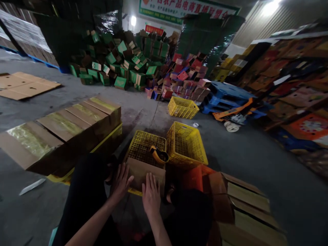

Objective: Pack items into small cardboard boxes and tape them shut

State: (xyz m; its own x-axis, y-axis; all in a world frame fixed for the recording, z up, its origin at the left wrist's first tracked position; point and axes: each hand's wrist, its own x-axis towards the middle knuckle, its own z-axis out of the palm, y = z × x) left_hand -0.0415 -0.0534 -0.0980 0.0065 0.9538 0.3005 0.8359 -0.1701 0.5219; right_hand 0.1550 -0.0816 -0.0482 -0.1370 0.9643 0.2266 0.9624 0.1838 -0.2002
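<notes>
A small brown cardboard box (139,171) lies on an upturned yellow plastic crate (134,145) between my knees. My left hand (120,182) rests at the box's left end with its fingers stretched out. On the right part of the box, my right hand (151,194) lies flat, fingers extended. Neither hand grips anything. Just beyond the box, a yellow and black tape dispenser (159,154) sits on the crate. The underside of the box is hidden.
Taped cartons (61,123) stand in a row on my left, and more cartons (249,208) on my right beside an orange crate (193,179). Ahead are yellow crates (187,141), an orange pallet jack (233,111), blue pallets (230,92) and a heap of green boxes (120,82).
</notes>
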